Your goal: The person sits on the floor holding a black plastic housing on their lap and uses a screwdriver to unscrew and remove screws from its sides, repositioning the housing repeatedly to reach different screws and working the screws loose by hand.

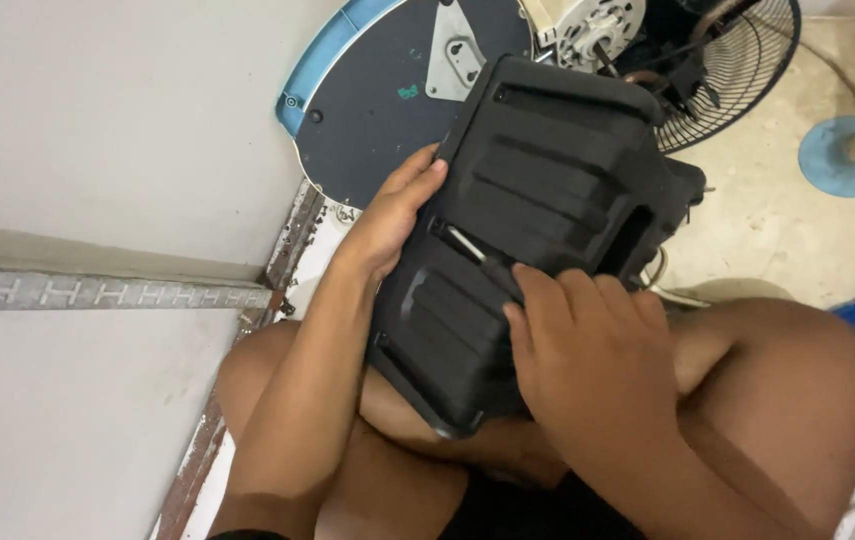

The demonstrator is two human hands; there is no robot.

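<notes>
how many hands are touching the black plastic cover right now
2. The left hand grips the left edge of the black plastic cover. The right hand rests on its lower right part, pressing a thin tool into a slot. Fingers beneath the cover may be hidden.

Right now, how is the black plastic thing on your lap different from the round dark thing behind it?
The black plastic cover is boxy and ribbed; the round base is flat, with a light blue rim. The cover rests tilted on the lap, gripped by the left hand and right hand; the base lies untouched. Both are dark.
</notes>
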